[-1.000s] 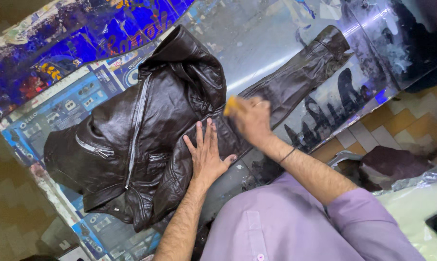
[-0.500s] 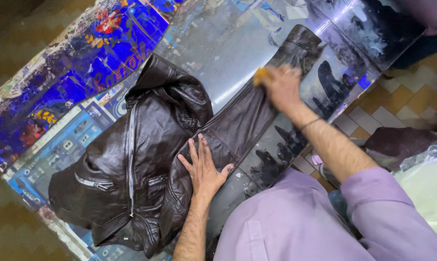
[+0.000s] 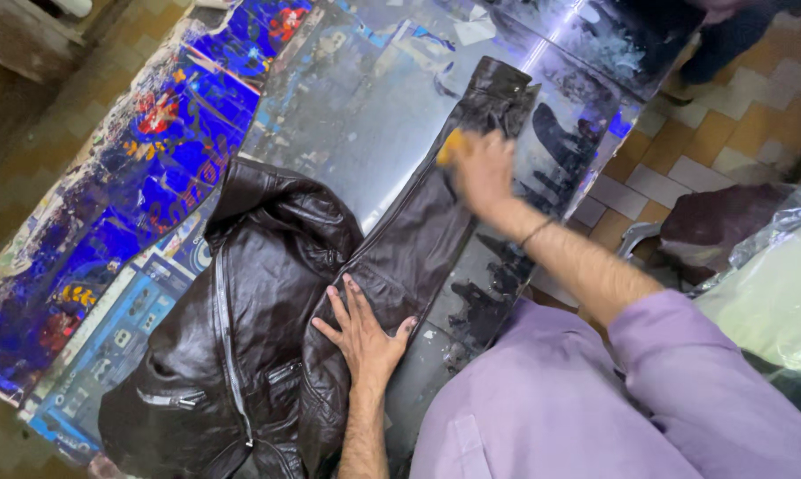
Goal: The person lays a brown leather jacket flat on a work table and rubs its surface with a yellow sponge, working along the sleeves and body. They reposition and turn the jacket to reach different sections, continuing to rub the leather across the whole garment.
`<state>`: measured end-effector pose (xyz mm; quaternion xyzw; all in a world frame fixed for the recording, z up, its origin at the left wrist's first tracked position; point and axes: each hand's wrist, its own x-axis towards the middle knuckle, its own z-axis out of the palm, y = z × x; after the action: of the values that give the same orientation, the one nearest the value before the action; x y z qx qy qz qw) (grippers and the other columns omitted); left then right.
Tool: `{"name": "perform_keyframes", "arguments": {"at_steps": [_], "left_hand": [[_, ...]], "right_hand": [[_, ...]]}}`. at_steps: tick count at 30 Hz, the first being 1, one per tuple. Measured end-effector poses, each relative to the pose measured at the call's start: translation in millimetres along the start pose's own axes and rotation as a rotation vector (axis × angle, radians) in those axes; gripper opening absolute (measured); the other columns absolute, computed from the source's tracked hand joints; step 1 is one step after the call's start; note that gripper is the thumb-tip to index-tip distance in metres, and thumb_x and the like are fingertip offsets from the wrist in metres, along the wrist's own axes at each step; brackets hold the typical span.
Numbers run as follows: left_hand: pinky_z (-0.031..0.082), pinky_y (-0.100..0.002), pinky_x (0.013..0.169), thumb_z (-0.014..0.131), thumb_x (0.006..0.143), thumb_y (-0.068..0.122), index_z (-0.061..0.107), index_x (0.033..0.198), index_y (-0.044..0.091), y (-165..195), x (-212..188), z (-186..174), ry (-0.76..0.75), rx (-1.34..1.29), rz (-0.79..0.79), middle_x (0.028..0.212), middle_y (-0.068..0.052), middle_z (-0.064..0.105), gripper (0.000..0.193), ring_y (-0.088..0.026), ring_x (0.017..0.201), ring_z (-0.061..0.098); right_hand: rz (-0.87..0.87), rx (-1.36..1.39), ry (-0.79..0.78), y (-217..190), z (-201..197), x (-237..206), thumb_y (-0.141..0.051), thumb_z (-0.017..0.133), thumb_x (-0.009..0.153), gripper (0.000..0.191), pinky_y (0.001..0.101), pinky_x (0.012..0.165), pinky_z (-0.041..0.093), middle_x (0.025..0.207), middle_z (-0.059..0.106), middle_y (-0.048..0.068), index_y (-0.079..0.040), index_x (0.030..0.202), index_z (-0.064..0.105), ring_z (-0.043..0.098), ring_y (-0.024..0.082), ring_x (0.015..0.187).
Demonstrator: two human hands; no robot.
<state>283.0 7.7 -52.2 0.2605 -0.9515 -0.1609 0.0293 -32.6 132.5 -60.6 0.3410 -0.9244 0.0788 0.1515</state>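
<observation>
Worktable (image 3: 356, 124): glossy plastic sheeting over blue printed posters, above a tiled floor. Dark brown leather jacket (image 3: 267, 302), creased, zip-fronted, lying flat across it. Left hand (image 3: 365, 333), fingers spread, pressing the shoulder. Right hand (image 3: 482, 167) farther out, closed around a yellow sponge (image 3: 451, 145) on the outstretched sleeve (image 3: 445, 213).

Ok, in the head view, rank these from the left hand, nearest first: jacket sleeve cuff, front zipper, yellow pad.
1. front zipper, just to the side of the left hand, on the jacket body.
2. yellow pad, up the sleeve, under the right hand.
3. jacket sleeve cuff, at the sleeve's far end.
</observation>
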Motion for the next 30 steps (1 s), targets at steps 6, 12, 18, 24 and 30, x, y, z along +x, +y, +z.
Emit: {"name": "perform_keyframes", "arguments": {"at_steps": [6,12,18,24,30], "left_hand": [[-0.007,-0.076,0.114,0.079,0.067,0.064,0.008,0.158,-0.003,-3.4,-0.1,-1.1,0.0,0.035,0.005,0.169,-0.012,0.011,0.134,-0.036,0.156,0.0],[-0.007,-0.075,0.115,0.08,0.066,0.064,0.009,0.157,-0.003,-1.9,-1.4,-1.9,-0.041,0.072,-0.039,0.169,-0.012,0.01,0.134,-0.036,0.156,-0.001],[-0.006,-0.075,0.115,0.078,0.061,0.065,0.009,0.159,-0.003,-7.0,-2.6,-0.3,-0.037,0.09,-0.047,0.169,-0.012,0.01,0.138,-0.036,0.157,0.0],[-0.004,-0.078,0.113,0.077,0.058,0.07,0.017,0.156,-0.002,-20.2,-6.0,13.8,0.047,0.123,-0.022,0.167,-0.014,0.017,0.136,-0.039,0.156,0.004],[-0.005,-0.081,0.113,0.066,0.069,0.069,0.035,0.151,-0.006,-37.8,-18.2,29.8,0.204,0.07,0.082,0.168,-0.011,0.024,0.116,-0.041,0.157,0.01]], "right_hand": [[-0.821,0.392,0.097,-46.6,-3.4,-141.7,-0.021,0.065,0.085,0.026,0.0476,0.094,0.041,0.134,0.066,0.003,-0.024,0.109,0.074,0.061,0.023,0.112],[-0.079,0.111,0.16,22.8,-29.9,-62.6,-0.02,0.068,0.088,0.024,0.0471,0.081,0.039,0.125,0.066,0.005,-0.024,0.111,0.074,0.061,0.029,0.101],[-0.771,0.476,0.106,-63.5,-42.8,-139.9,-0.023,0.068,0.086,0.024,0.0458,0.088,0.043,0.127,0.063,0.002,-0.025,0.109,0.074,0.059,0.023,0.107],[-0.071,0.233,0.235,25.9,-17.4,-21.1,-0.022,0.067,0.089,0.018,0.048,0.081,0.042,0.125,0.064,0.006,-0.02,0.106,0.074,0.058,0.03,0.101],[-0.754,0.468,0.066,-4.7,-32.6,-91.8,-0.024,0.068,0.086,0.021,0.0442,0.079,0.045,0.128,0.064,0.008,-0.024,0.106,0.074,0.06,0.027,0.102]]}}
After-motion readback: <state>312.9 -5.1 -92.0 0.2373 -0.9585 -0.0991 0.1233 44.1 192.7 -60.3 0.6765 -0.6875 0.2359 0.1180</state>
